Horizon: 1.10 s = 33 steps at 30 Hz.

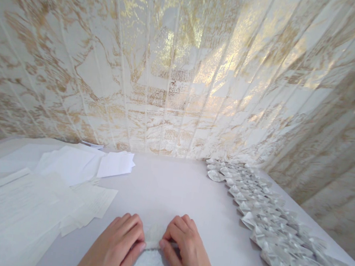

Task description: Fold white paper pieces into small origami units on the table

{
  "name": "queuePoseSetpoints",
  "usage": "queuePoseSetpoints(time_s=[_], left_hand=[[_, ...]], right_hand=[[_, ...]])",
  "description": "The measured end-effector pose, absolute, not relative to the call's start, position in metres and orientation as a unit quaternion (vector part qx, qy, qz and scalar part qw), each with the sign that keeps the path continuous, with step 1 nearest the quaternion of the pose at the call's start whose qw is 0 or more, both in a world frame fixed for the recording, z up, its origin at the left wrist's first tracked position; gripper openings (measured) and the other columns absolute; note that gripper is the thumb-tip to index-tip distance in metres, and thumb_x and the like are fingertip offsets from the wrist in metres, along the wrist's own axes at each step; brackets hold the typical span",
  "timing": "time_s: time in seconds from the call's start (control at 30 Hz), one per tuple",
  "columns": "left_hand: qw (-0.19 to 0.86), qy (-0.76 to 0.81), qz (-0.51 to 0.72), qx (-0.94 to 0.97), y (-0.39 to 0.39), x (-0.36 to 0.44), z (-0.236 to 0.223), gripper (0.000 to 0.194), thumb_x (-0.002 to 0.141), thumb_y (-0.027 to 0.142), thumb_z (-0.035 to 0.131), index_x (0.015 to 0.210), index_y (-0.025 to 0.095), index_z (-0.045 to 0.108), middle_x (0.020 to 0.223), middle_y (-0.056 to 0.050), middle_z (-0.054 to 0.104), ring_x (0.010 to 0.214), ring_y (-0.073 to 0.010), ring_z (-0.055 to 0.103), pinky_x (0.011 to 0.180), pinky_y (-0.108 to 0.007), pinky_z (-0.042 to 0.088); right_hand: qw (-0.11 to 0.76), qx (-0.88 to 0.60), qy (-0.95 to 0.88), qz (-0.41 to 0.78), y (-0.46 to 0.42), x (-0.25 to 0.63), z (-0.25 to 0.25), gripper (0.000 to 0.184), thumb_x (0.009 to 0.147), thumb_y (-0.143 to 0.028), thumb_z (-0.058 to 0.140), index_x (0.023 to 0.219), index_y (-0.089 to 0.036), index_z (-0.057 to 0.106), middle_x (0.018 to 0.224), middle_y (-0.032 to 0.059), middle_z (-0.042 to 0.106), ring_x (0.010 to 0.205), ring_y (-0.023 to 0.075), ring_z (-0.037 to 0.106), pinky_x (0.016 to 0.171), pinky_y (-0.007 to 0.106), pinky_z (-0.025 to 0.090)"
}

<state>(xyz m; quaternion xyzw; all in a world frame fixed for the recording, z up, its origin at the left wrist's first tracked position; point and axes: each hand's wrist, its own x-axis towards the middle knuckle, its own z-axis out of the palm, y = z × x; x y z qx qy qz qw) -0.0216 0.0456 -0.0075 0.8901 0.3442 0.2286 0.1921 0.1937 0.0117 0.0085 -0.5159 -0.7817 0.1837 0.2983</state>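
Fingers of left hand [118, 243] and right hand [187, 248] pinch thin whitish paper [153, 237] between them, folded silvery-grey paper pieces [284, 233] off right.

Homelike room: gold-patterned wall covering [169, 85], white table [169, 183].

The table [172, 183] has a smooth white top, and a small pale sheet [153, 235] lies on its near side. To the left of that sheet I see thin papers [23, 214] with faint lines on them, loosely overlapping. Farther back than the sheet, also to its left, are plain white papers [66, 163] and a small stack [116, 164]. Right of the sheet, folded paper pieces [273, 219] overlap in long rows, reaching back well beyond it.
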Motion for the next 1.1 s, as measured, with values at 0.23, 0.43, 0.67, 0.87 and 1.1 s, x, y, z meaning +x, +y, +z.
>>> queuePoseSetpoints(time_s=[0.23, 0.43, 0.67, 0.87, 1.1], left_hand=[[0.174, 0.374, 0.248, 0.876, 0.0435, -0.0204, -0.0052, 0.018, 0.1, 0.024, 0.046, 0.082, 0.023, 0.05, 0.088, 0.0, 0.055, 0.083, -0.0221, 0.051, 0.072, -0.035, 0.036], [0.165, 0.379, 0.25, 0.876, 0.0432, -0.0202, -0.0036, 0.018, 0.098, 0.023, 0.048, 0.081, 0.024, 0.051, 0.087, 0.001, 0.056, 0.081, -0.0217, 0.051, 0.071, -0.034, 0.036], [0.137, 0.39, 0.23, 0.881, 0.0462, -0.0211, -0.0104, 0.015, 0.097, 0.023, 0.051, 0.082, 0.023, 0.054, 0.091, -0.001, 0.056, 0.084, -0.0241, 0.052, 0.071, -0.036, 0.038], [0.113, 0.399, 0.207, 0.886, 0.0444, -0.0188, -0.0074, 0.009, 0.093, 0.018, 0.054, 0.085, 0.022, 0.058, 0.095, -0.004, 0.058, 0.088, -0.027, 0.053, 0.074, -0.038, 0.039], [0.114, 0.397, 0.218, 0.884, 0.0457, -0.0184, -0.0121, 0.01, 0.091, 0.015, 0.054, 0.085, 0.022, 0.055, 0.097, -0.003, 0.055, 0.089, -0.0264, 0.051, 0.074, -0.039, 0.037]], right_hand=[[0.3, -0.545, -0.766, 0.162, 0.0117, 0.1925, 0.007, 0.024, 0.079, -0.002, 0.069, 0.073, -0.018, 0.053, 0.082, 0.0008, 0.06, 0.084, 0.0212, 0.052, 0.075, 0.035, 0.035], [0.291, -0.551, -0.768, 0.147, 0.0112, 0.1921, 0.0071, 0.024, 0.078, -0.002, 0.07, 0.073, -0.018, 0.053, 0.082, 0.001, 0.06, 0.084, 0.0215, 0.052, 0.074, 0.035, 0.035], [0.269, -0.572, -0.763, 0.134, 0.0135, 0.1911, 0.0103, 0.026, 0.079, -0.006, 0.074, 0.07, -0.018, 0.053, 0.081, 0.0008, 0.06, 0.084, 0.0218, 0.053, 0.075, 0.036, 0.037], [0.24, -0.591, -0.759, 0.128, 0.0143, 0.1893, 0.0143, 0.026, 0.079, -0.008, 0.077, 0.069, -0.017, 0.054, 0.081, 0.0012, 0.061, 0.085, 0.0222, 0.053, 0.076, 0.038, 0.039], [0.234, -0.599, -0.757, 0.115, 0.0152, 0.1891, 0.0124, 0.028, 0.077, -0.009, 0.079, 0.069, -0.018, 0.054, 0.082, 0.0009, 0.062, 0.084, 0.0223, 0.053, 0.077, 0.039, 0.039]])
